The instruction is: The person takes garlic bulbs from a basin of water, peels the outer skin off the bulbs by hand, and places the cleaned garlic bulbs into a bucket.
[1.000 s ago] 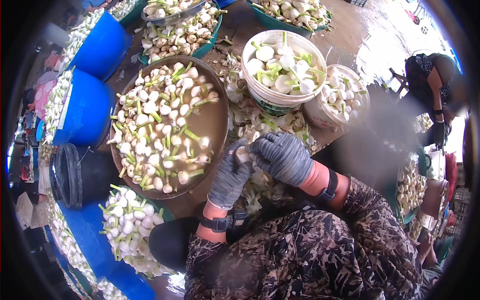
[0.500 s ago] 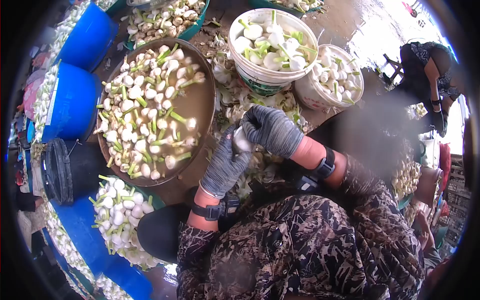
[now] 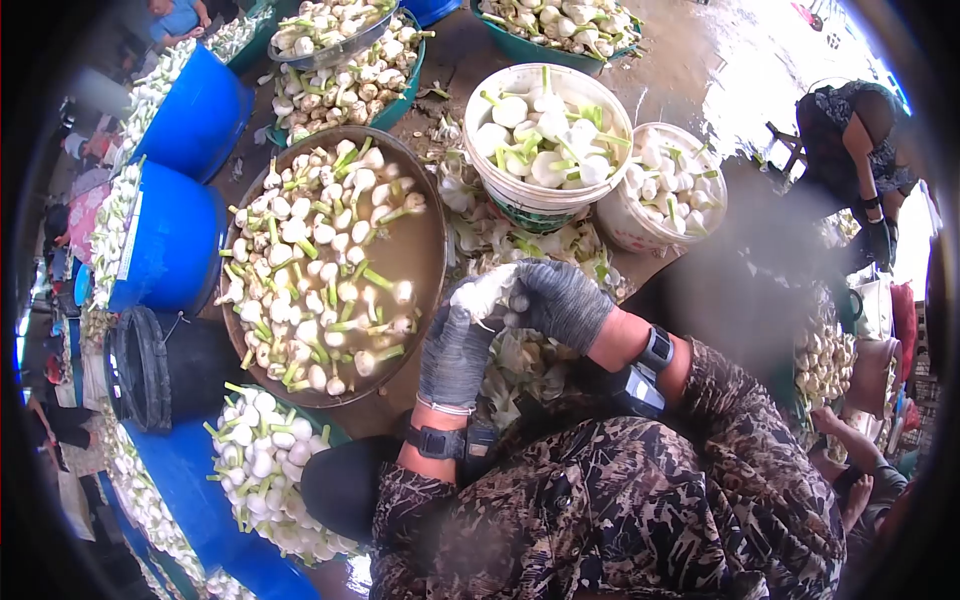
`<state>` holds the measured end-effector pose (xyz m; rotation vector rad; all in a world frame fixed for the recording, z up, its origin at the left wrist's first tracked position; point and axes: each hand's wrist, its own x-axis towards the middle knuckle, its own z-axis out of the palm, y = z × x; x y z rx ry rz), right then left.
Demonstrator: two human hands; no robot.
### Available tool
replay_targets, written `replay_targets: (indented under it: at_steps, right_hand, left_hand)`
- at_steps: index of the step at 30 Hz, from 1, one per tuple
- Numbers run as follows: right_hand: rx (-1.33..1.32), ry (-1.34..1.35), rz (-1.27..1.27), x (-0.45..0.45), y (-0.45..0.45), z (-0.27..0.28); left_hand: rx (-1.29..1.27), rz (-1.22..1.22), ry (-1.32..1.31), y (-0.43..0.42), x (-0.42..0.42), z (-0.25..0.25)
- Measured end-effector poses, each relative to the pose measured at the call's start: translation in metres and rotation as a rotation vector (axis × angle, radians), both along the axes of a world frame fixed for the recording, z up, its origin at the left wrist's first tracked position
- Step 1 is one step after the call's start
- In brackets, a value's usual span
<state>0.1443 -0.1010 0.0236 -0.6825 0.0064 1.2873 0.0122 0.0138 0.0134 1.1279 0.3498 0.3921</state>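
In grey knit gloves, my two hands meet in front of my chest. My left hand [image 3: 452, 355] closes on a garlic bulb, with pale loose skin [image 3: 486, 292] spread over its fingers. Curled fingers of my right hand [image 3: 566, 306] press against the same bulb from the other side; part of the bulb is hidden between the gloves. Left of my hands stands a round metal basin [image 3: 440, 262] of murky water with many stemmed garlic bulbs [image 3: 300, 260]. Just beyond my hands is a white bucket [image 3: 528, 205] filled with cleaner white bulbs.
A second white bucket [image 3: 640, 232] of bulbs stands at the right. Peeled skins [image 3: 525, 370] litter the floor beneath my hands. Blue tubs [image 3: 170, 235] and a black bucket [image 3: 170, 365] line the left side. Another person [image 3: 860, 150] bends over at the upper right.
My view has shifted, so the basin and buckets sit lower in the picture. Pale skin now lies loose across my left fingers, where the bulb was whole between both hands before.
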Motion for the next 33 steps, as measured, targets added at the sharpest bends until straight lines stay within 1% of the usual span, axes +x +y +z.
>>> replay_targets:
  at_steps: [1,2,3,4,5,6,8,10,11,12,14,15,16,17,18,19,20,21,22,24,26,28,29,30,32,33]
  right_hand:
    - [0.000,-0.028,-0.037,-0.001,-0.002,0.008]
    - [-0.001,-0.054,-0.074,-0.001,-0.001,0.016]
    - [0.112,-0.076,-0.043,0.004,-0.001,0.004]
    - [0.118,-0.077,-0.041,0.006,-0.003,-0.003]
    - [0.134,-0.052,-0.067,0.006,-0.005,-0.007]
    - [0.150,-0.026,-0.094,0.007,-0.006,-0.010]
    - [0.148,-0.050,-0.063,0.014,-0.011,0.003]
    - [-0.167,-0.740,0.293,0.020,-0.020,0.020]
    - [-0.177,-0.987,0.482,0.020,-0.020,0.034]
    - [-0.172,-1.314,0.718,0.022,-0.018,0.037]
    - [-0.472,-1.620,1.191,0.017,-0.012,0.037]
    - [-0.485,-1.613,1.180,0.016,-0.015,0.034]
    - [-0.623,-1.664,1.044,0.014,-0.016,0.028]
    - [-0.753,-1.707,0.910,0.011,-0.015,0.026]
    - [-0.750,-1.700,0.914,0.011,-0.012,0.025]
    - [-0.592,-1.592,0.544,0.014,-0.011,0.024]
    - [-0.440,-1.454,0.187,0.018,-0.011,0.024]
    - [-0.346,-1.433,0.164,0.020,-0.013,0.027]
    - [-0.260,-1.417,0.139,0.021,-0.010,0.043]
    - [0.000,-1.497,0.044,0.014,-0.002,0.023]
    - [-0.012,-1.673,0.092,0.003,0.002,0.006]
    - [-0.078,-1.551,0.115,-0.004,0.000,0.001]
    - [-0.076,-1.500,0.083,-0.006,-0.001,0.006]
    - [-0.085,-1.504,0.080,-0.006,-0.002,0.008]
    - [-0.221,-1.283,0.184,-0.005,-0.004,0.014]
    - [-0.244,-1.302,0.188,-0.003,-0.005,0.018]
  left_hand:
    - [0.202,0.014,0.033,0.000,0.004,0.002]
    - [0.299,-0.030,0.092,0.003,0.005,0.006]
    - [0.400,-0.075,0.148,0.005,0.007,0.010]
    - [0.501,-0.120,0.199,0.008,0.008,0.015]
    - [0.296,0.005,0.148,0.008,0.004,0.007]
    - [0.210,0.056,0.136,0.011,0.003,0.000]
    - [0.040,0.166,0.099,0.017,0.003,-0.007]
    - [-0.851,0.208,-0.186,0.024,0.004,-0.010]
    - [-0.801,0.223,-0.185,0.028,0.006,-0.012]
    - [-0.823,0.252,-0.162,0.030,0.007,-0.014]
    - [-0.859,0.270,-0.156,0.029,0.007,-0.010]
    - [-0.860,0.290,-0.141,0.026,0.011,-0.004]
    - [-0.859,0.282,-0.135,0.026,0.012,-0.006]
    - [-0.830,0.213,-0.144,0.027,0.011,-0.009]
    - [-0.803,0.147,-0.153,0.026,0.008,-0.012]
    - [-0.592,0.208,0.046,0.018,0.012,0.000]
    - [-0.596,0.202,0.051,0.018,0.008,-0.006]
    - [-0.536,0.050,0.099,0.021,0.002,-0.018]
    - [-0.513,0.079,0.138,0.015,0.004,-0.030]
    - [-0.469,0.134,0.220,0.005,0.009,-0.054]
    - [-0.127,0.243,0.217,-0.014,0.025,-0.033]
    - [-0.196,0.102,0.106,-0.012,0.022,-0.018]
    - [-0.280,0.170,0.102,-0.012,0.025,-0.020]
    - [-0.284,0.161,0.099,-0.015,0.025,-0.022]
    - [-0.535,0.153,0.093,-0.019,0.022,-0.025]
    - [-0.502,0.191,0.088,-0.024,0.024,-0.027]
